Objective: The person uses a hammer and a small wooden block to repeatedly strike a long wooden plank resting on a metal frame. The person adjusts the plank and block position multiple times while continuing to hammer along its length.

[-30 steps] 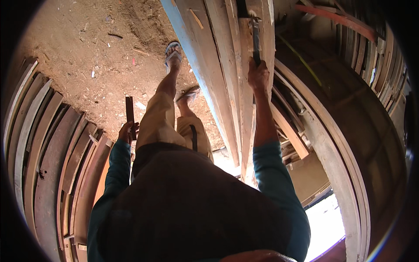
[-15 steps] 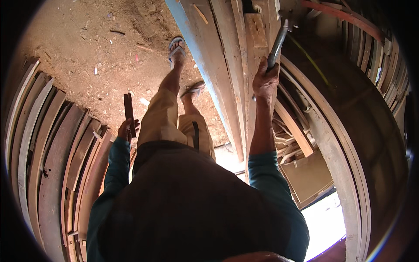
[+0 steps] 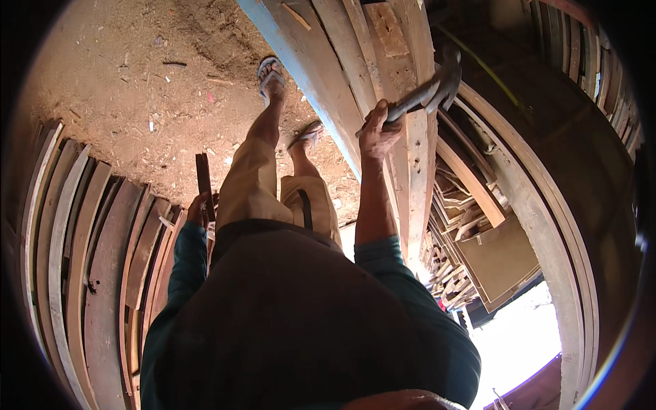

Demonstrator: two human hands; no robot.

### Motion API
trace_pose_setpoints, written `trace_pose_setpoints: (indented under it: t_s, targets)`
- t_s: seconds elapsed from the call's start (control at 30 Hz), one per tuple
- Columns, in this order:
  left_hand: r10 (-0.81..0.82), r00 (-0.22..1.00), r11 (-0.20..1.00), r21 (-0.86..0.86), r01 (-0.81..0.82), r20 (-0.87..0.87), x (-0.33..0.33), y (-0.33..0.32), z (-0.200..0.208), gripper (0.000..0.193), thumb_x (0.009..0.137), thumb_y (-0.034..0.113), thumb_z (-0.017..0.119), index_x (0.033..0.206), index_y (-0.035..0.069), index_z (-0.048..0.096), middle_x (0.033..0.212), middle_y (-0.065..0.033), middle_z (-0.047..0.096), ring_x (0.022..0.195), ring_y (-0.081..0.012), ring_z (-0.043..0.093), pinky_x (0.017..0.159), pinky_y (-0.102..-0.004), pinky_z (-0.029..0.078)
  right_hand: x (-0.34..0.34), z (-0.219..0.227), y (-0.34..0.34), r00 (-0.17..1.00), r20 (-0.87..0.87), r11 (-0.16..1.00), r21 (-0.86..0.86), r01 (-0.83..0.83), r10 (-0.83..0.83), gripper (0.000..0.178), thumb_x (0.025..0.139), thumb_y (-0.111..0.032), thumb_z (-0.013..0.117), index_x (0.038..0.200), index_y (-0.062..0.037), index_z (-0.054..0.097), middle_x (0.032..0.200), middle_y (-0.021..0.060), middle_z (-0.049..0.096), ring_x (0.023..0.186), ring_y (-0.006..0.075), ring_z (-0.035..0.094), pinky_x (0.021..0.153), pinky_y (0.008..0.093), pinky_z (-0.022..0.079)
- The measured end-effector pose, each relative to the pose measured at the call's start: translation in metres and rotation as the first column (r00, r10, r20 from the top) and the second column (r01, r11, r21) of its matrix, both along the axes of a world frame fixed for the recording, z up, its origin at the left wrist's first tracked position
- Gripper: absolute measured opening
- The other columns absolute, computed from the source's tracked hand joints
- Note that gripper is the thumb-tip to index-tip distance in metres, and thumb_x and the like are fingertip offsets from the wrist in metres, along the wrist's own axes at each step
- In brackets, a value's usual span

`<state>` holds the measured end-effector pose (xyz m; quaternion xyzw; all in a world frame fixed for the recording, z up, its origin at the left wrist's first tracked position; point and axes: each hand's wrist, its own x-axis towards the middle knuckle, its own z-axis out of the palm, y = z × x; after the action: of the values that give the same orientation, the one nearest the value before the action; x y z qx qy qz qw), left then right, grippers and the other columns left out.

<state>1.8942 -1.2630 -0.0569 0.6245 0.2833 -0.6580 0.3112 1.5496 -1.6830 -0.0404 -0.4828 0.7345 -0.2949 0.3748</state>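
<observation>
My right hand is wrapped around the handle of a claw hammer, raised above the plank stack to the right of my legs. The hammer's head points up and to the right, with its claw visible. On the left, my left hand is closed around a short, dark strip of wood held roughly upright beside my thigh. Some of the left fingers are in shadow. Below the hammer run long wooden planks, one with a blue-painted edge.
Boards stand in a dense row on the left. The dirt floor is strewn with wood chips. Right of the planks, a curved-looking ledge borders a dark area. Wood scraps and a brown sheet lie at lower right.
My right hand has moved left and slightly lower, and the hammer has tipped from steep to slanting rightward. My left hand still holds the wood strip, slightly lower in view.
</observation>
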Motion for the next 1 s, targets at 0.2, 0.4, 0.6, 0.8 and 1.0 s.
trace_pose_setpoints:
  t_s: [0.2,0.4,0.6,0.8,1.0]
  targets:
    - [-0.056,0.998,0.998,0.014,0.056,0.027,0.022,-0.01,-0.005,0.064,0.086,0.041,0.076,0.131,0.001,0.053,0.125,-0.0164,0.064,0.12,-0.0334,0.059,0.108,-0.0507,0.045,-0.015,0.02,0.021,0.959,-0.27,0.978,0.205,-0.035,0.091,0.043,0.095,-0.04,0.067,0.085,0.0004,0.056,0.061,0.0136,0.053,0.055,0.0278,0.053,0.055,0.0432,0.043]
    - [-0.026,0.999,1.0,-0.016,0.025,-0.038,0.024,0.007,-0.028,0.057,0.088,0.04,0.071,0.128,0.002,0.055,0.123,-0.0158,0.066,0.117,-0.0314,0.061,0.108,-0.0511,0.045,-0.092,0.077,-0.049,0.297,-0.506,0.536,0.432,-0.726,0.81,0.024,0.091,-0.029,0.07,0.093,-0.0077,0.058,0.072,0.013,0.064,0.061,0.0325,0.066,0.058,0.0448,0.055]
    - [0.078,0.997,0.997,0.003,-0.078,0.01,-0.005,0.001,-0.027,0.033,0.093,0.03,0.067,0.111,0.002,0.067,0.098,-0.01,0.073,0.091,-0.0236,0.07,0.085,-0.0382,0.057,-0.131,0.049,-0.202,-0.377,-0.599,-0.021,0.514,-0.857,0.706,0.032,0.084,-0.027,0.074,0.108,-0.0126,0.058,0.08,0.0083,0.065,0.07,0.027,0.068,0.064,0.0399,0.057]
    - [0.069,0.997,0.998,-0.014,-0.069,0.016,-0.018,0.016,-0.008,0.046,0.09,0.041,0.071,0.115,0.003,0.063,0.104,-0.01,0.071,0.1,-0.0221,0.067,0.09,-0.0371,0.054,-0.109,0.049,-0.23,-0.447,-0.592,0.048,0.635,-0.771,0.671,0.036,0.088,-0.042,0.073,0.101,-0.0097,0.064,0.073,0.0122,0.063,0.066,0.0306,0.067,0.059,0.0423,0.055]
    - [0.109,0.994,0.994,0.003,-0.11,0.02,-0.018,0.05,-0.022,0.043,0.092,0.034,0.07,0.117,0.0,0.062,0.104,-0.011,0.071,0.096,-0.0232,0.068,0.09,-0.0376,0.055,-0.102,0.059,-0.232,-0.475,-0.519,-0.17,0.529,-0.831,0.71,0.044,0.089,-0.051,0.071,0.093,-0.0091,0.061,0.074,0.0119,0.062,0.065,0.0309,0.065,0.061,0.0429,0.054]
